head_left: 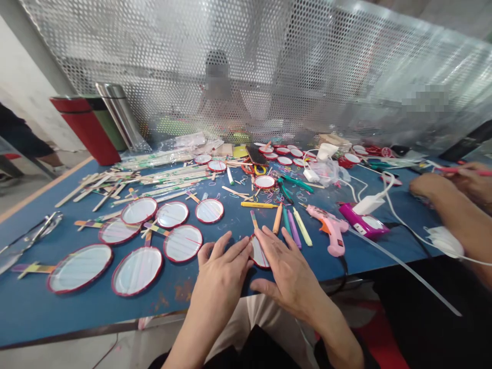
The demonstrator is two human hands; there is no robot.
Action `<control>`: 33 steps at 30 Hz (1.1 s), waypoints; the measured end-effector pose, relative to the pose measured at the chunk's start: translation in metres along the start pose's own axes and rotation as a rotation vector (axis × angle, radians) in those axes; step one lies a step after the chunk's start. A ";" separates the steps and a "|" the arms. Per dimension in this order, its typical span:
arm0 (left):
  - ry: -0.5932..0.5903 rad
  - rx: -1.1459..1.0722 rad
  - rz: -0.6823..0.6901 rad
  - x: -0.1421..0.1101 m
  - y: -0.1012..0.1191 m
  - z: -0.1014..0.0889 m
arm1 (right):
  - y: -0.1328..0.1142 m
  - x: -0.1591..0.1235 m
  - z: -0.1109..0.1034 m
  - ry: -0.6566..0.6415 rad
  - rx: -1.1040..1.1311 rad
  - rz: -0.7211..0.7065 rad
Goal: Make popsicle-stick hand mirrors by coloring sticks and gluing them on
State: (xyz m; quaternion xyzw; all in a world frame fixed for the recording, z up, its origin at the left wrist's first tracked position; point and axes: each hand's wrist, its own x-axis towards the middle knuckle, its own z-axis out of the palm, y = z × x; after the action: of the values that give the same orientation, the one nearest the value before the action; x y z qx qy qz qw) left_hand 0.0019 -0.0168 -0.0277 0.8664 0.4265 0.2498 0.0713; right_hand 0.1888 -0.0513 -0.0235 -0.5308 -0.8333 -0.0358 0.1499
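Note:
A round white disc point(260, 254) with a red rim lies on the table in front of me, its coloured craft-stick handle point(254, 219) pointing away. My left hand point(225, 264) rests at the disc's left edge, fingers stretched out. From the right, my right hand point(286, 269) lies flat over part of the disc, its fingers extended and thumb apart. Both hands hide much of the disc. Markers are close to my right fingertips: an orange one point(277, 219), a purple one point(294, 229) and a pale yellow one point(303, 227). A yellow marker point(259, 204) lies crosswise beyond them.
Several similar discs point(137, 271) lie to the left. Behind them are loose craft sticks point(109, 187) and flasks point(86, 130). A pink glue gun point(330, 228), its glue stick point(407, 274) and a purple box point(363, 220) sit at right, near another person's arm point(453, 212).

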 end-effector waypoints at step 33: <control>0.020 0.025 0.011 0.000 -0.006 0.005 | 0.000 0.002 -0.004 0.010 0.077 0.009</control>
State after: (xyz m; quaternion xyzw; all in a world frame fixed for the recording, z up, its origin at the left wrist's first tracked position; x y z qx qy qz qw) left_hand 0.0001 -0.0121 -0.0341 0.8669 0.4256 0.2536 0.0546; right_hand 0.1894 -0.0508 -0.0189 -0.5282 -0.8310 -0.0060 0.1746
